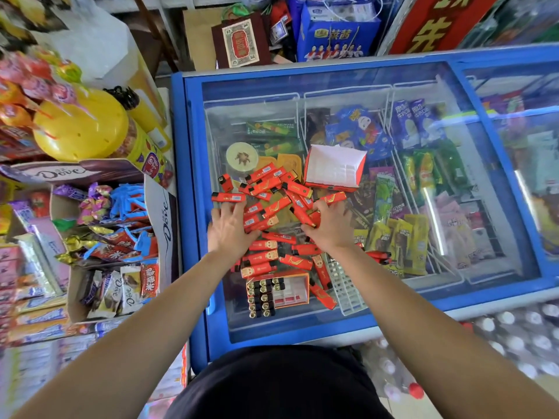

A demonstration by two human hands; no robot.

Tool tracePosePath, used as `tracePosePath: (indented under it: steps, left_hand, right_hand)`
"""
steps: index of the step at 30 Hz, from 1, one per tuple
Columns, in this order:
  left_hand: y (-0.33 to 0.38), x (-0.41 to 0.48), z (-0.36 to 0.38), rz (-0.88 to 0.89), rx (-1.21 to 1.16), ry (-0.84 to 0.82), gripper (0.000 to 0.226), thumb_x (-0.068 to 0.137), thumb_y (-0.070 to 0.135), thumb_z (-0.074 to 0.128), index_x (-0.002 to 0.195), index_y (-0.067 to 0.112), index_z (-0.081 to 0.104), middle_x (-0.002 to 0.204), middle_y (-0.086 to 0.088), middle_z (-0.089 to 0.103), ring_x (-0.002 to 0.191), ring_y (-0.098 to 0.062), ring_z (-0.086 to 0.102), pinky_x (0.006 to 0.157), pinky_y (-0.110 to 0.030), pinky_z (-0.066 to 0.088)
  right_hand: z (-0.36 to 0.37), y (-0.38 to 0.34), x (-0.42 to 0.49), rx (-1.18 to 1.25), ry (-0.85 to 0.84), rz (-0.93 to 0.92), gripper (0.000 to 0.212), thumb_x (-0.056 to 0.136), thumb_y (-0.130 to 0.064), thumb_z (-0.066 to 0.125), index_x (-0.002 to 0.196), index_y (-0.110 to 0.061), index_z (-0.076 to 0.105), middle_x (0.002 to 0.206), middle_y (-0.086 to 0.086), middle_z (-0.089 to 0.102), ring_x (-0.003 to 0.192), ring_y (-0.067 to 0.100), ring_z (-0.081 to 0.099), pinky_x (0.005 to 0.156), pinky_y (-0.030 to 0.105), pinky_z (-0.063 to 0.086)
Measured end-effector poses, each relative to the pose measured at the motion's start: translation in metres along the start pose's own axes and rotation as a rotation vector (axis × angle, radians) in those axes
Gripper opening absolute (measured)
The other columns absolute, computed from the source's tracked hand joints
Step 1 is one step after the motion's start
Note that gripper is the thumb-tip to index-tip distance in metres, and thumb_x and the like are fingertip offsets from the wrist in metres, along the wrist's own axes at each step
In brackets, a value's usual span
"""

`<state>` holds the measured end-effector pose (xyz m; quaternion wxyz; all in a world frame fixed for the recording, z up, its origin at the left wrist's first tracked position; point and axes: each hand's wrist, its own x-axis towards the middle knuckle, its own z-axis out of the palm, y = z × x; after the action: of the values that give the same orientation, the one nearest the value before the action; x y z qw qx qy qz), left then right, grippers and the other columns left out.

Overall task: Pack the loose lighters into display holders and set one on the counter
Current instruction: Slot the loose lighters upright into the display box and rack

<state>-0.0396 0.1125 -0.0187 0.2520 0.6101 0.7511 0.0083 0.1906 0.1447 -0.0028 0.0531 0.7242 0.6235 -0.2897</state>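
Hands first: both are down in the pile of loose red lighters [273,207] spread over the glass lid of the blue freezer [193,207]. Left hand [229,229] is palm down, fingers fanned out and relaxed, fingertips touching a few lighters at the pile's left side, not pinching anything as far as I can see. Right hand [329,226] is more curled, fingers bent around a small bunch of lighters near the middle, so that one looks like it's actually grabbing some.

Room-wise it's tight-ish. The pile sits toward the left part of the lid, near the blue frame on the left edge, with clear glass to the right and a strip toward the person. A half-filled holder [276,293] sits just below the pile, lighters standing upright in rows on its left side, right side bare. An empty white-lined holder [334,169] stands tilted at the top right of the pile, and a white grid tray [346,288] lies just right of the filled one.

Lighters point every which way, long axes crossing, many lying flat at diagonals.
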Motion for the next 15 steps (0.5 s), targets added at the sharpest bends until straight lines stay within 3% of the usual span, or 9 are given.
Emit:
tracePosePath:
  steps: [4, 9, 12, 15]
  left_hand:
    - [0.0, 0.008, -0.004, 0.034, -0.04, -0.054, 0.06, 0.081, 0.046, 0.079, 0.13, 0.022, 0.055, 0.128, -0.007, 0.053, 0.13, -0.032, 0.042, 0.091, -0.047, 0.052]
    - [-0.003, 0.009, -0.01, 0.062, -0.148, -0.067, 0.048, 0.081, 0.043, 0.08, 0.12, 0.021, 0.063, 0.111, -0.001, 0.062, 0.105, -0.025, 0.062, 0.083, -0.042, 0.055]
    - [-0.004, 0.007, -0.015, 0.062, -0.183, -0.061, 0.041, 0.081, 0.043, 0.079, 0.116, 0.024, 0.066, 0.098, 0.006, 0.069, 0.09, -0.019, 0.068, 0.073, -0.031, 0.054]
    - [-0.003, 0.003, -0.02, 0.026, -0.29, -0.084, 0.04, 0.083, 0.038, 0.08, 0.119, 0.025, 0.069, 0.082, 0.013, 0.064, 0.073, -0.006, 0.064, 0.058, -0.019, 0.043]
  right_hand:
    - [0.003, -0.009, 0.003, -0.076, -0.028, -0.146, 0.051, 0.089, -0.037, 0.072, 0.132, -0.026, 0.047, 0.135, 0.013, 0.043, 0.131, 0.039, 0.04, 0.1, 0.055, 0.046]
    - [0.004, -0.013, 0.013, 0.021, -0.088, -0.163, 0.068, 0.081, -0.033, 0.082, 0.133, -0.023, 0.04, 0.129, 0.012, 0.05, 0.122, 0.035, 0.053, 0.1, 0.051, 0.05]
    - [0.002, -0.009, 0.014, 0.087, -0.087, -0.191, 0.059, 0.084, -0.03, 0.079, 0.133, -0.023, 0.047, 0.126, 0.009, 0.051, 0.111, 0.029, 0.058, 0.098, 0.044, 0.051]
    - [0.001, -0.002, 0.014, 0.166, -0.058, -0.244, 0.046, 0.089, -0.025, 0.075, 0.131, -0.023, 0.057, 0.124, 0.005, 0.056, 0.109, 0.024, 0.059, 0.096, 0.036, 0.048]
